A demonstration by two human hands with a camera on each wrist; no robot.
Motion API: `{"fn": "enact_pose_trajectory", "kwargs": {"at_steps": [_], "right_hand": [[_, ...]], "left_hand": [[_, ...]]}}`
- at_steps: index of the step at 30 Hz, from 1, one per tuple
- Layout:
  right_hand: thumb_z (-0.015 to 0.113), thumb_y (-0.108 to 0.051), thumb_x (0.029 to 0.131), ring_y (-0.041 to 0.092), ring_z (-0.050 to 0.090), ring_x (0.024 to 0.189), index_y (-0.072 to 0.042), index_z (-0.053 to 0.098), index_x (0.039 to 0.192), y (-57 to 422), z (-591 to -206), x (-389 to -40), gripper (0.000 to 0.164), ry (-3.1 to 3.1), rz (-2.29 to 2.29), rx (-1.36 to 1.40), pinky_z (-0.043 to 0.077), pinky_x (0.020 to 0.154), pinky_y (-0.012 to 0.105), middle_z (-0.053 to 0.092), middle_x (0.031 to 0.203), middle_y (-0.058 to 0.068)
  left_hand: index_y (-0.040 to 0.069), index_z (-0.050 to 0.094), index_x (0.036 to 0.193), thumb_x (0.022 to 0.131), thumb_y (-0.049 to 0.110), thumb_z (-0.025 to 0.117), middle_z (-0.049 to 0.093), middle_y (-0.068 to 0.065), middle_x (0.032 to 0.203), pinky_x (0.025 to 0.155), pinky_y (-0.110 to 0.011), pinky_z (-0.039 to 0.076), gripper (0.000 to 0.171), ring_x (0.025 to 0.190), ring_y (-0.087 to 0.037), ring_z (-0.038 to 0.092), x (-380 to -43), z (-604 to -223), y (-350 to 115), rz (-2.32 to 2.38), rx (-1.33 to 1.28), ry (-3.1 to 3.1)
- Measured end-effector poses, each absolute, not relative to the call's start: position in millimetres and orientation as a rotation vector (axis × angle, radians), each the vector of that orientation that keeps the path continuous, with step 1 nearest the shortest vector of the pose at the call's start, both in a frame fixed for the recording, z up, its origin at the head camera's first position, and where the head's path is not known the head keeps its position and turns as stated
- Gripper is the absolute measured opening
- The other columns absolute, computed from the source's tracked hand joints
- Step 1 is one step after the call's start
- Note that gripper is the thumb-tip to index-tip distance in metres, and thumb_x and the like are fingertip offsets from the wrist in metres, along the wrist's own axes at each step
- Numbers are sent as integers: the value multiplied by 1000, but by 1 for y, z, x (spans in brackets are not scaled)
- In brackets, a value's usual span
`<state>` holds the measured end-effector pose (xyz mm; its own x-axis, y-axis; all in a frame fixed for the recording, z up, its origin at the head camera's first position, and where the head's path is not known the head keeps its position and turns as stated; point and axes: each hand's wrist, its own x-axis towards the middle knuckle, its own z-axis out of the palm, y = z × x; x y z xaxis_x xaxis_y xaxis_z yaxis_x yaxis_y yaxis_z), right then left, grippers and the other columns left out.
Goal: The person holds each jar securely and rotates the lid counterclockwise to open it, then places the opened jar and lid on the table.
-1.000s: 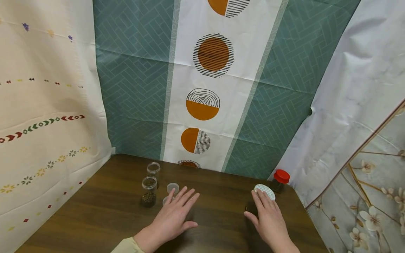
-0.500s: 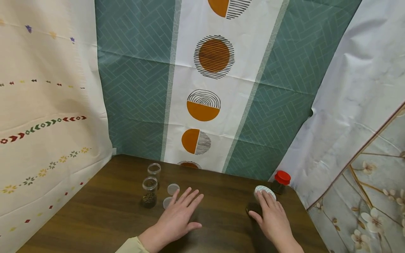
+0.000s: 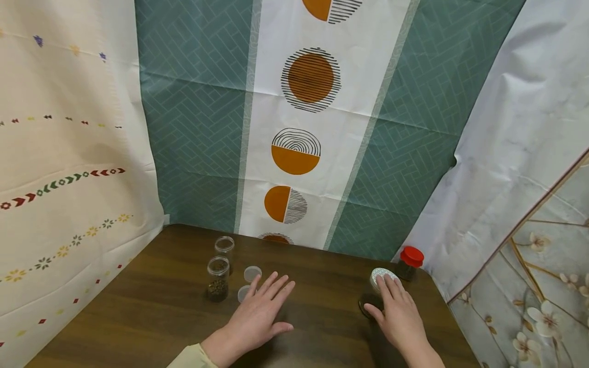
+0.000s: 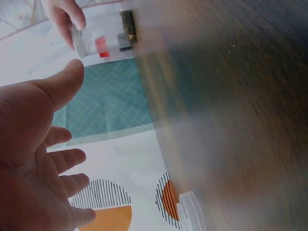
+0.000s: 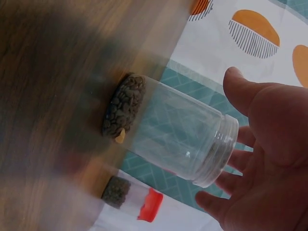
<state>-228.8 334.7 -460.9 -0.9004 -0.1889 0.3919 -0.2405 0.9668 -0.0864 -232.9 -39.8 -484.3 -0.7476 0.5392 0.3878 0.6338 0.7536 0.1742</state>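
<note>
- Has shifted both left hand (image 3: 259,314) and right hand (image 3: 399,313) slightly rightward above the table (image 3: 138,306) over the last second, hardly more than a drift
- Has thereby bared a little more of the big clear jar (image 5: 178,125) and of the nearer white disc (image 3: 244,293), without visibly moving either
- Holds nothing in the left hand; fans its fingers wide, with thumb well out, above the table near the two discs
- Keeps the fingers of the right hand loose and parted at the top of the big clear jar, with thumb apart from it; no telling for sure about fingertip contact at the rim
- Has the big clear jar upright toward the table's right end, with dark pebbly contents at the bottom, near the red-lidded jar (image 3: 409,263)
- Has at left the front pot (image 3: 218,283), with dark bits low inside, the back pot (image 3: 224,253) just behind, and alongside them the farther white disc (image 3: 252,273)
- Amounts, by judgement, to mere repositioning, without gripping or lifting anything, hence without progress in the work
</note>
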Motion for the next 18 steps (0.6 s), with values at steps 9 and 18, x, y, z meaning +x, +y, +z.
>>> {"fn": "enact_pose_trajectory", "kwargs": {"at_steps": [9, 18], "right_hand": [[86, -34, 98, 57, 46, 148, 4, 52, 159, 328, -460, -228, 79, -2701, 170, 343, 42, 110, 75, 52, 159, 33], [87, -31, 97, 57, 47, 147, 3, 53, 158, 319, -463, -228, 78, -2682, 188, 398, 43, 113, 72, 53, 158, 33]], "left_hand": [[14, 46, 168, 96, 55, 83, 42, -12, 174, 125, -71, 25, 91, 162, -38, 33, -234, -488, -44, -455, -909, -2664], [13, 48, 167, 95, 54, 84, 43, -13, 173, 125, -71, 26, 91, 162, -39, 34, -230, -487, -48, -467, -903, -2658]]}}
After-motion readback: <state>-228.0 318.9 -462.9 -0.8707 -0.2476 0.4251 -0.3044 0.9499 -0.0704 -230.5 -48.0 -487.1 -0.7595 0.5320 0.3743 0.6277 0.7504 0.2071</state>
